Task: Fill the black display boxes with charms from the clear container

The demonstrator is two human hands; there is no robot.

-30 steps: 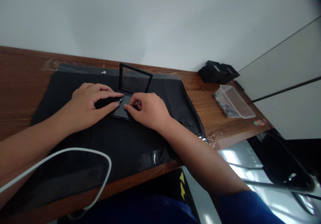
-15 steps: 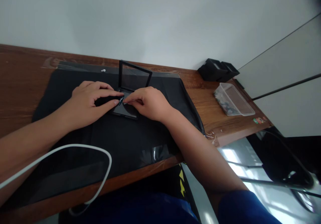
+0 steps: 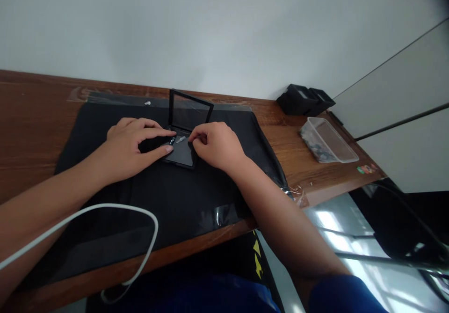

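Note:
A small black case (image 3: pixel 179 157) lies on a black mat, its framed see-through lid (image 3: pixel 191 112) raised at the back. My left hand (image 3: pixel 135 147) rests at the case's left side, with thumb and index finger stretched out and apart. Between those fingertips sits a tiny dark piece with shiny spots (image 3: pixel 172 141). A small pale, clear-looking piece (image 3: pixel 180 139) lies on the base beside it. My right hand (image 3: pixel 217 144) is at the case's right edge, fingers curled and tips pressed together. Whatever is in those tips, if anything, is hidden.
The black mat (image 3: pixel 157 200) is taped to a wooden table (image 3: pixel 277 137) against a wall. A clear plastic box (image 3: pixel 329 142) with small bits inside and black bins (image 3: pixel 305 100) stand to the right. A white cable (image 3: pixel 115 205) loops across the front left.
My right hand has drawn back to the right from the middle of the case to its edge. The pale piece now shows on the base. My left hand keeps its place.

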